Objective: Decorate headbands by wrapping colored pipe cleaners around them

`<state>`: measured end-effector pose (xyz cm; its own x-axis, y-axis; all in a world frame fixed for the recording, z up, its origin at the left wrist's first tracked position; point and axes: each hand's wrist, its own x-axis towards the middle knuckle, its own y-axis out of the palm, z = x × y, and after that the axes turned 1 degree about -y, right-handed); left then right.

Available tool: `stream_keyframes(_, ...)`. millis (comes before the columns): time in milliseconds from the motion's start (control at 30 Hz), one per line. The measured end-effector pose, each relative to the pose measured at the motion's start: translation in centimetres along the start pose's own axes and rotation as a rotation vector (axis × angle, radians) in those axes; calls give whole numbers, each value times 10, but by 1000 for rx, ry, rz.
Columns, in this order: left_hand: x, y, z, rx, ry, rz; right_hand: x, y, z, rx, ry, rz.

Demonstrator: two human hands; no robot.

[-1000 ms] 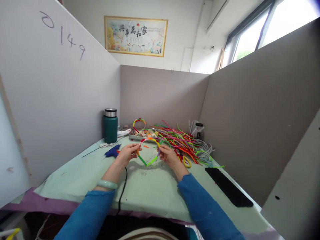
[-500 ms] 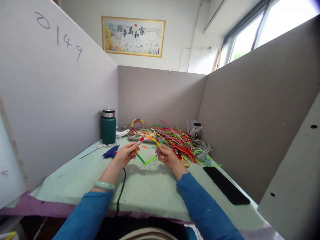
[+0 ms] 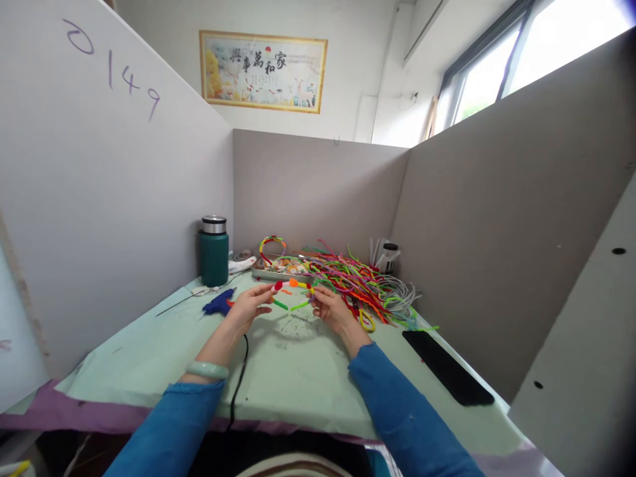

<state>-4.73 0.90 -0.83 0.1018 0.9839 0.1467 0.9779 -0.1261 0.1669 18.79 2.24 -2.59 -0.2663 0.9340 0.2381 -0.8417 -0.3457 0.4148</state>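
A curved band wrapped in colourful fuzzy pipe cleaner, a headband by its look (image 3: 294, 283), is held in the air above the table's middle. Pink, red, orange and yellow run along its far arch, and its two green ends point inward at the near side, close together. My left hand (image 3: 250, 309) pinches its left side between thumb and fingers. On the opposite side my right hand (image 3: 332, 309) grips it the same way, fingers curled. Behind, a similar colourful band (image 3: 272, 240) stands upright at the metal tray (image 3: 258, 272).
A pile of pipe cleaners (image 3: 348, 278) lies at the back right, yellow-handled scissors (image 3: 366, 322) before it. On the left are a blue glue gun (image 3: 218, 302), a black cord (image 3: 240, 381) and a green bottle (image 3: 213, 258). A long black piece (image 3: 447, 368) lies right. Partitions (image 3: 318, 192) enclose the table.
The headband has tipped flatter, its green ends rising and now showing a small gap where they formed a point. Both hands keep their hold nearly in place.
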Motion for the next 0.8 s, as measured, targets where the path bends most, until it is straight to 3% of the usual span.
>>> stream_keyframes(467, 2, 1, 1, 136, -7, -57, 2, -2, -3, -49, 11, -9)
stream_keyframes(567, 4, 1, 1, 266, 149, -94, 2, -1, -3, -68, -9, -14)
stream_keyframes(800, -1, 9, -2, 716, 760, -267, 1, 4, -4, -116, -16, -34)
